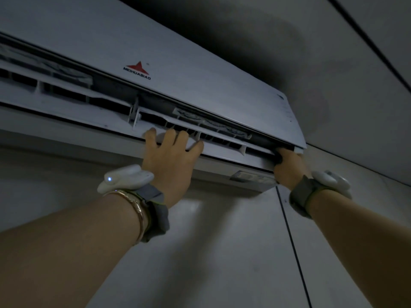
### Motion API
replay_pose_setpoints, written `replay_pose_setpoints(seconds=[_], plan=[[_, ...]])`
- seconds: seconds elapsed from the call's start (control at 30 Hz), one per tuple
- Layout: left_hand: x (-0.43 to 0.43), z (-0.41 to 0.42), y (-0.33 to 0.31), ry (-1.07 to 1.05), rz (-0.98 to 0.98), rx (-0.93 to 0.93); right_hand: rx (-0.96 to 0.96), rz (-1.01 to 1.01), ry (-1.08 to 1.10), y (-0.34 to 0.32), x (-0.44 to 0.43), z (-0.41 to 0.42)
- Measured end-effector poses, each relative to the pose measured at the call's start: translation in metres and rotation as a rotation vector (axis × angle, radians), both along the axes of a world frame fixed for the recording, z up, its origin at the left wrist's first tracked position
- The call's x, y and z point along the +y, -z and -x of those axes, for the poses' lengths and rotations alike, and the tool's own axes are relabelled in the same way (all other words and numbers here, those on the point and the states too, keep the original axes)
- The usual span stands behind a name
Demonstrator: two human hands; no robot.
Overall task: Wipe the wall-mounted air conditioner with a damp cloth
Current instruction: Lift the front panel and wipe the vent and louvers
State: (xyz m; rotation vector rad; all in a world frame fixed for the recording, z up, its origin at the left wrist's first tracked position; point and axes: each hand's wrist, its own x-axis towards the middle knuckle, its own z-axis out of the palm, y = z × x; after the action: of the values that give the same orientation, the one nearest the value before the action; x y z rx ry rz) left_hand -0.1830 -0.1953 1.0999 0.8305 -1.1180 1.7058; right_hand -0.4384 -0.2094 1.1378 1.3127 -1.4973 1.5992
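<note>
AC (169,41) high on wall, front panel raised. Left hand (171,158) spread wide on filter frame (222,150); right hand (289,167) grip at panel corner, possibly pinching, dim. No cloth visible. Step: access. Next: fetch cloth.

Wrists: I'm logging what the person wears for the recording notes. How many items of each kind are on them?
White trackers: 2
Grey straps: 2
Gold bangle: 1
Total: 5

White wall-mounted air conditioner (200,70), panel raised
</note>
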Motion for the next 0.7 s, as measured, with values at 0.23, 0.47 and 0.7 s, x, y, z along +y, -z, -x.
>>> replay_pose_setpoints(seconds=[0.23,0.47,0.7], plan=[[0.005,0.005,0.0,-0.007,-0.043,0.021,0.244,0.133,-0.031,-0.003,0.007,-0.037],[0.007,0.001,0.003,-0.031,-0.087,-0.002,-0.078,0.053,-0.038,-0.001,0.011,-0.026],[0.012,0.004,0.005,-0.022,-0.111,0.012,0.244,0.252,-0.089,0.016,0.005,-0.069]])
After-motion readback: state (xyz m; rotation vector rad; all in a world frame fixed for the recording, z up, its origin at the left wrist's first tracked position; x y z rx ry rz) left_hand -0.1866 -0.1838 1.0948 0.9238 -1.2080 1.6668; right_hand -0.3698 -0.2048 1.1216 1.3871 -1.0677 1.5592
